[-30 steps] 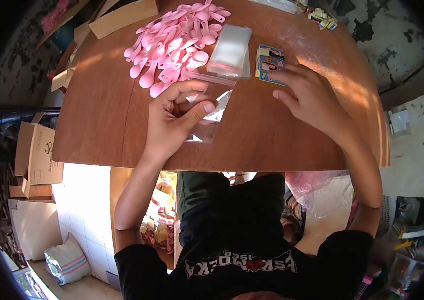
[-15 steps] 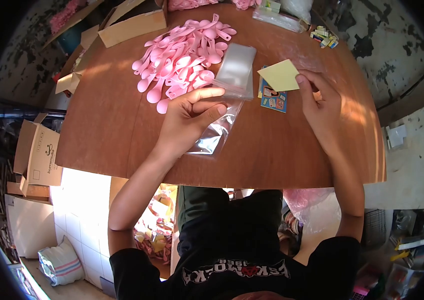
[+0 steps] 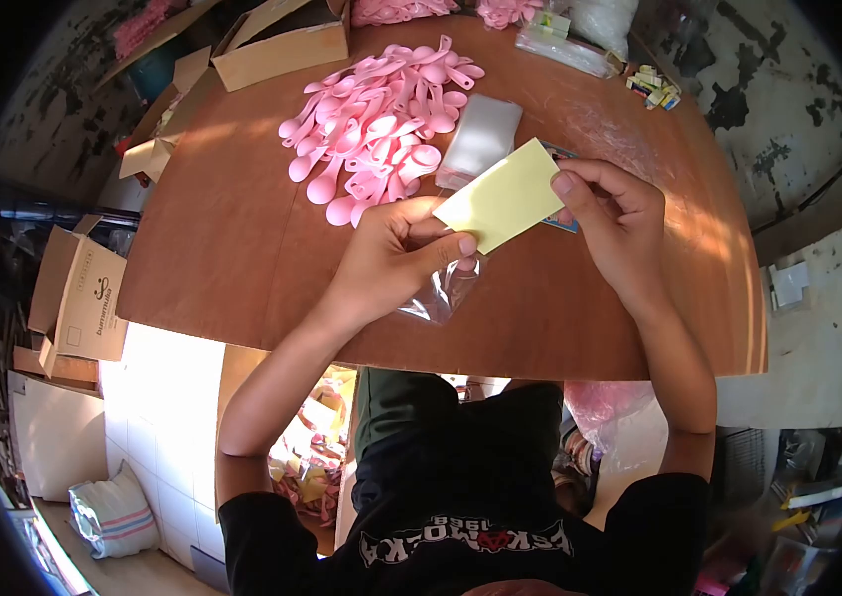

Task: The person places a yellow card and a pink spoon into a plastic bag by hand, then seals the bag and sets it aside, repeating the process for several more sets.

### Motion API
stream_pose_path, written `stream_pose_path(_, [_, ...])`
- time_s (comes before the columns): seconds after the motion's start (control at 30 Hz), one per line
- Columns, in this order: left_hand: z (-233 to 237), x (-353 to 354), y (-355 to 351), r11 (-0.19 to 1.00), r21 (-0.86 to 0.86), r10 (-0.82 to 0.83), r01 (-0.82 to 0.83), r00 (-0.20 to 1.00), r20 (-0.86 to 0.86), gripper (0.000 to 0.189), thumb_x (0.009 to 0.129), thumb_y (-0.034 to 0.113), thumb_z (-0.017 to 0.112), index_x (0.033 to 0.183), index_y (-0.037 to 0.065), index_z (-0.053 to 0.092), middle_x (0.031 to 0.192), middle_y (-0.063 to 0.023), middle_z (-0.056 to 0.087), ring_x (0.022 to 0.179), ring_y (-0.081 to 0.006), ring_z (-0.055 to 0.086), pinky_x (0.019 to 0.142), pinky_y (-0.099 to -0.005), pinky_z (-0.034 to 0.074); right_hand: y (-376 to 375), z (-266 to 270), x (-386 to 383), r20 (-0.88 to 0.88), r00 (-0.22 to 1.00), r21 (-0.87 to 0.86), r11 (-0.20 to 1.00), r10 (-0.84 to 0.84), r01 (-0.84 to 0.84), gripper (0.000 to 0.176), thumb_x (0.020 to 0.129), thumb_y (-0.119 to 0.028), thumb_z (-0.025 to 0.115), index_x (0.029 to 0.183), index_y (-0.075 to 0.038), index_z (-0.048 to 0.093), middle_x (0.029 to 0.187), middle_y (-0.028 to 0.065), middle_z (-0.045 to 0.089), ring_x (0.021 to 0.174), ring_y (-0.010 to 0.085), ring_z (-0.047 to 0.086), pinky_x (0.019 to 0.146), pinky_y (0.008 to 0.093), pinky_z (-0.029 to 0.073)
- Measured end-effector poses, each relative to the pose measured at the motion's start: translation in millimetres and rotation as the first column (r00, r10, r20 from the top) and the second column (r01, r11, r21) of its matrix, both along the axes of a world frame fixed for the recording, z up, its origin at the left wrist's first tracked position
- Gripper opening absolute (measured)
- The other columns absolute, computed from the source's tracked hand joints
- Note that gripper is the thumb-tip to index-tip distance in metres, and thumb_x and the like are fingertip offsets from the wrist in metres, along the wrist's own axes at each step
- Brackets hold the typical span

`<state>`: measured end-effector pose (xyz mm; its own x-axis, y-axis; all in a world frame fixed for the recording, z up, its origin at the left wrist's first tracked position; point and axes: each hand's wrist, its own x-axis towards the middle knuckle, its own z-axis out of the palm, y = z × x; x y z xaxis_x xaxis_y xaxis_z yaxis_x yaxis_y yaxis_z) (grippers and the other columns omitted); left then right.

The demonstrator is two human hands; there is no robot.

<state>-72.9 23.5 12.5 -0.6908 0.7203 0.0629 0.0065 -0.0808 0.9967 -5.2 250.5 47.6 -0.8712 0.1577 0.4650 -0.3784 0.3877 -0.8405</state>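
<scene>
A plain yellow card [image 3: 502, 197] is held up between both hands above the table. My left hand [image 3: 396, 256] pinches its lower left corner and also has a clear plastic bag [image 3: 438, 298] hanging under the fingers. At the card's upper right end, my right hand [image 3: 614, 214] grips it between thumb and fingers. Behind the card lies a stack of clear bags [image 3: 482, 134], partly covered. Blue printed cards [image 3: 565, 224] show only at their edges. Left of the stack is a heap of pink plastic spoons [image 3: 371, 129].
The brown table [image 3: 232, 228] has an open cardboard box [image 3: 282, 50] at its back left. Small yellow-and-white packets [image 3: 652, 87] lie at the back right, near plastic packages [image 3: 565, 50]. Another box [image 3: 88, 298] stands beyond the left edge.
The yellow card has moved left and down with my right hand, away from over the blue cards. My left hand has come to the right and taken hold of its near corner.
</scene>
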Motion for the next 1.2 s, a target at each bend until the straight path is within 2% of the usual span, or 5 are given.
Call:
stream_pose_path(0.4, [7.6, 10.2, 20.2, 0.994, 0.11, 0.051, -0.026, 0.972, -0.231, 0.026, 0.092, 0.006, 0.067, 0.116, -0.001, 0.064, 0.094, -0.0035, 0.069, 0.083, -0.005, 0.061, 0.071, -0.0227, 0.051, -9.2, 6.4, 4.7, -0.04, 0.938, 0.409, 0.862, 0.345, -0.3, 0.017, 0.088, -0.009, 0.071, 0.103, -0.001, 0.07, 0.103, 0.0096, 0.067, 0.09, 0.0138, 0.063, 0.078, 0.0298, 0.052])
stream_pose_path(0.83, [11.6, 29.3, 14.3, 0.989, 0.137, 0.096, -0.052, 0.939, -0.331, 0.053, 0.089, 0.007, 0.07, 0.136, -0.001, 0.049, 0.118, -0.012, 0.065, 0.103, -0.018, 0.065, 0.088, -0.0315, 0.054, -24.8, 19.7, 1.6, 0.475, 0.824, 0.222, 0.864, 0.309, -0.452, 0.021, 0.091, 0.001, 0.06, 0.11, 0.002, 0.068, 0.096, 0.0113, 0.068, 0.08, 0.0149, 0.068, 0.071, 0.0285, 0.056])
stream_pose_path(0.93, [1.9, 42.8, 3.8, 0.904, 0.143, 0.35, -0.403, 0.506, -0.788, 0.069, 0.085, 0.009, 0.074, 0.143, 0.002, 0.038, 0.122, -0.0181, 0.061, 0.112, -0.0295, 0.062, 0.097, -0.0358, 0.048, -30.7, 14.4, -1.2, 0.432, 0.795, 0.109, 0.85, 0.427, -0.515, 0.021, 0.092, 0.0, 0.058, 0.11, 0.002, 0.068, 0.093, 0.0118, 0.07, 0.071, 0.0131, 0.068, 0.064, 0.0244, 0.055])
stream_pose_path(1.03, [-10.1, 49.7, -19.9, 0.95, -0.029, 0.271, -0.312, 0.865, -0.422, 0.058, 0.087, 0.007, 0.072, 0.138, 0.001, 0.044, 0.122, -0.0163, 0.062, 0.112, -0.0252, 0.062, 0.097, -0.0348, 0.048, -37.0, 13.1, -6.3, 0.482, 0.678, 0.095, 0.737, 0.555, -0.67, 0.021, 0.092, -0.002, 0.06, 0.111, 0.001, 0.068, 0.093, 0.0118, 0.071, 0.071, 0.012, 0.067, 0.066, 0.0243, 0.055])
stream_pose_path(1.2, [-31.8, 60.7, -40.9, 0.922, -0.053, 0.356, -0.385, 0.891, -0.281, 0.043, 0.09, 0.003, 0.067, 0.129, -0.002, 0.051, 0.108, -0.0106, 0.07, 0.102, -0.0148, 0.065, 0.09, -0.0302, 0.05, -38.4, 9.6, -64.9, 0.514, 0.641, 0.036, 0.732, 0.571, -0.681, 0.022, 0.092, -0.01, 0.066, 0.111, 0.0, 0.069, 0.09, 0.0052, 0.071, 0.071, 0.0096, 0.063, 0.066, 0.0257, 0.052])
